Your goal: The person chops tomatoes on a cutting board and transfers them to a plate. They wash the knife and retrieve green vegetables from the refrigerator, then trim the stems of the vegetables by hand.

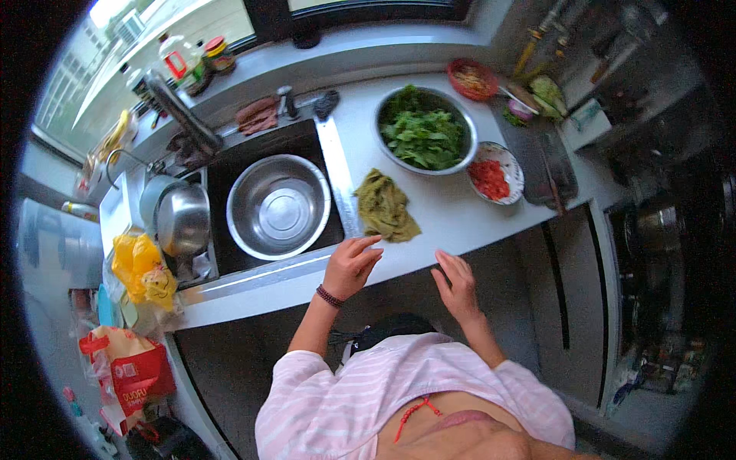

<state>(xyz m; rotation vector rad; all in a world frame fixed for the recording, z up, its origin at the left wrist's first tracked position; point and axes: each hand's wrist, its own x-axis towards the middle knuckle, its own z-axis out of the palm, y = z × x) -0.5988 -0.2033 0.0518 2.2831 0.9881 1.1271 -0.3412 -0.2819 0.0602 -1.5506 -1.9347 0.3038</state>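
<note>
My left hand [352, 267], with a beaded bracelet at the wrist, is at the counter's front edge near a crumpled olive-green cloth [386, 208]; its fingers are apart and hold nothing. To the right, my right hand [457, 282] is at the counter edge, also empty with fingers apart. Behind the cloth stands a metal bowl [425, 129] of leafy greens. Beside it, a white patterned bowl [509, 167] holds chopped red food. An empty steel basin [279, 207] sits in the sink [221, 172] left of the cloth.
A red basket [472, 79] stands at the back, near a dark cutting board [543, 155] with a knife. Left of the basin are stacked pots [184, 218] and a yellow bag [138, 267]. The faucet [178, 109] rises behind the sink; bottles and a jar [218, 56] line the windowsill.
</note>
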